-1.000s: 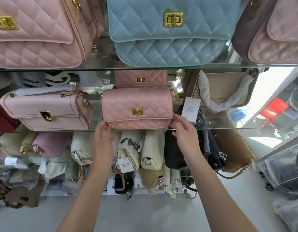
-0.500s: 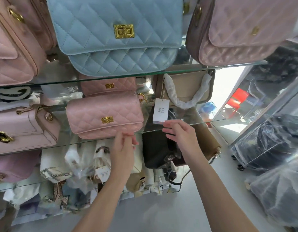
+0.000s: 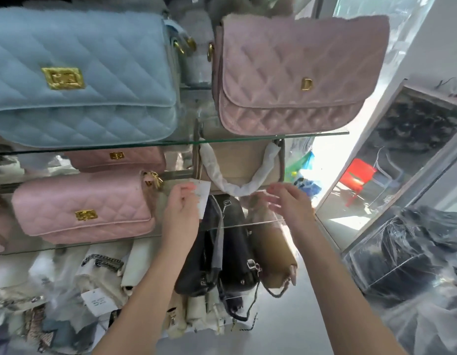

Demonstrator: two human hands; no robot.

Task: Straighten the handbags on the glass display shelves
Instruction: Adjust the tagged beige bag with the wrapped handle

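A beige handbag (image 3: 237,162) with a paper-wrapped handle (image 3: 237,187) stands at the right end of the middle glass shelf (image 3: 248,224). Its white price tag (image 3: 204,198) hangs at its front left, and my left hand (image 3: 181,211) pinches that tag. My right hand (image 3: 289,203) hovers open just below the wrapped handle, fingers spread, touching nothing that I can tell. Left of my hands sits a pink quilted bag (image 3: 84,208) with a gold clasp, another pink bag (image 3: 117,158) behind it. The upper shelf (image 3: 312,134) carries a blue quilted bag (image 3: 81,78) and a mauve quilted bag (image 3: 294,75).
Below the middle shelf hang black bags (image 3: 222,265) and a tan bag (image 3: 276,254), with cream bags and tags (image 3: 99,301) further left. Plastic-wrapped black goods (image 3: 414,254) are piled at the right. A red chair (image 3: 358,175) stands outside the glass wall.
The view swung right. Both hands left the pink quilted bag and moved right to the beige handbag; my left hand took hold of its price tag, my right hand rose toward the handle.
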